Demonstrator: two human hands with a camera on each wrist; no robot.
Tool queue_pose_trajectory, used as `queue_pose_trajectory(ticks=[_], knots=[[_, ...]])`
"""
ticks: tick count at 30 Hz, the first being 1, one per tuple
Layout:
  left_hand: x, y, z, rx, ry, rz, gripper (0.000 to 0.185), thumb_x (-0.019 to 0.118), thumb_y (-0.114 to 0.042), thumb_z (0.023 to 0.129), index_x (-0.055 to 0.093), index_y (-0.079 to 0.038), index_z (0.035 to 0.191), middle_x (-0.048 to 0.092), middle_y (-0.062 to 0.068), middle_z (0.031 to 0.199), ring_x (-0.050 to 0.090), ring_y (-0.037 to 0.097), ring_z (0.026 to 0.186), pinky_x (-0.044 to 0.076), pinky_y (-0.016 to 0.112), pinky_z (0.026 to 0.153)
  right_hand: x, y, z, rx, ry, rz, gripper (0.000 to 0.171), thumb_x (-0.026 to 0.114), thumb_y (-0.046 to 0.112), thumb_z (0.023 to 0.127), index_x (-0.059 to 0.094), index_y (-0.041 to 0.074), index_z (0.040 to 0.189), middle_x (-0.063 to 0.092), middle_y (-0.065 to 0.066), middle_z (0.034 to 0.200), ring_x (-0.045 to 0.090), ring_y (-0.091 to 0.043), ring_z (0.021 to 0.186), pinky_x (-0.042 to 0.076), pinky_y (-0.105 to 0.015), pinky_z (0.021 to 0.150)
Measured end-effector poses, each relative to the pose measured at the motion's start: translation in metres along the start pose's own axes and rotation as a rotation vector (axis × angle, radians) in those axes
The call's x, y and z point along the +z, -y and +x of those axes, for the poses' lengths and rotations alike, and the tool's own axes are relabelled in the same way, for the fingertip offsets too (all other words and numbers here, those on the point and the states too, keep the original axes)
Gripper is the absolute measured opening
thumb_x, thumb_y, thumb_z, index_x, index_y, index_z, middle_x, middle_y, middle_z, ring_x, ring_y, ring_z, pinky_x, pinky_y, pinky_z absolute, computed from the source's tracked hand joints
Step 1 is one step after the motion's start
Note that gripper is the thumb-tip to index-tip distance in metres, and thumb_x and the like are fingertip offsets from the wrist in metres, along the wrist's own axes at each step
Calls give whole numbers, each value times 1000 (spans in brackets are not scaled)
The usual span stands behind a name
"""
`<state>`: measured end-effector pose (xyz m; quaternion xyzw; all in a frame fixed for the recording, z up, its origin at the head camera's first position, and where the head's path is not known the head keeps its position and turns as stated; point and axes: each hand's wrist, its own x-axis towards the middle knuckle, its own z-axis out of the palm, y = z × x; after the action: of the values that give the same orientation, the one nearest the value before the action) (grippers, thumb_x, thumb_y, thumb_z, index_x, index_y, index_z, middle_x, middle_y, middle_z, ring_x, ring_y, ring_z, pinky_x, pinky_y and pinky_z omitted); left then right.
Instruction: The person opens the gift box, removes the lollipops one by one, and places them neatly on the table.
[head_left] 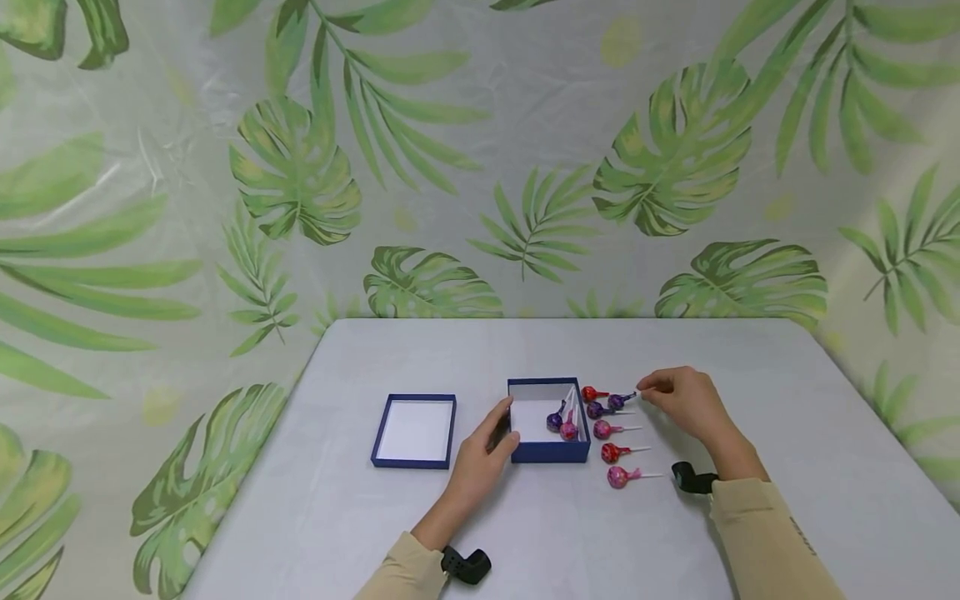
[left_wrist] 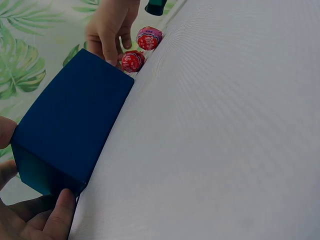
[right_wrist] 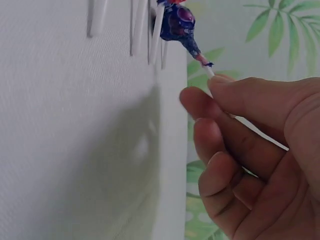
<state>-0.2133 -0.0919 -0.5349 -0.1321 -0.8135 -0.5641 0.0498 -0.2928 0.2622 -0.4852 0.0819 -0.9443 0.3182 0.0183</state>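
An open blue box point(head_left: 549, 450) point(left_wrist: 70, 125) stands mid-table with a purple and a pink lollipop point(head_left: 561, 423) inside. My left hand point(head_left: 483, 454) point(left_wrist: 35, 215) grips its left wall, thumb on the front corner. My right hand point(head_left: 686, 398) point(right_wrist: 250, 150) pinches the white stick of a purple lollipop point(head_left: 619, 401) point(right_wrist: 178, 22) just right of the box. Several more lollipops point(head_left: 611, 442) lie in a column beside the box; a red one point(left_wrist: 132, 61) and a pink one point(left_wrist: 148, 38) show in the left wrist view.
The box's blue lid point(head_left: 415, 430) lies upside down to the left. The white table point(head_left: 750, 517) is backed by a leaf-print cloth. Black wrist straps point(head_left: 692, 477) sit on both forearms.
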Motion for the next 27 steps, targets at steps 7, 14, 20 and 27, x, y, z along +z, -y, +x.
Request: queue_pose_trajectory(ticks=[7,14,20,27], knots=[[1,2,-1,3,0,1,52,56,-35,104,40,-39,153,43,-4,155,41,17,141,37,35,114,1,-5,0,-25,4,-54,12,68,14,96,77,9,103,73,-11,100,65,-31,92,55,-49,76],[1,2,-2,-9,3,9,52,56,-36,103,41,-38,153,43,-5,155,40,16,141,37,34,114,7,-14,3,-33,23,-77,10,71,15,93,78,13,100,72,-8,98,64,-29,89,53,-49,76],[0,2,-2,-2,3,-9,52,57,-33,103,42,-38,153,43,-4,155,40,17,141,36,36,114,5,-17,3,-12,26,-92,11,74,14,90,78,12,100,71,-9,96,63,-30,89,51,-52,77],[0,0,0,-1,2,7,53,57,-31,104,41,-39,153,42,-5,155,40,17,141,37,35,114,4,-18,3,-6,9,-115,7,75,12,90,79,12,95,70,-8,93,61,-30,89,51,-52,77]])
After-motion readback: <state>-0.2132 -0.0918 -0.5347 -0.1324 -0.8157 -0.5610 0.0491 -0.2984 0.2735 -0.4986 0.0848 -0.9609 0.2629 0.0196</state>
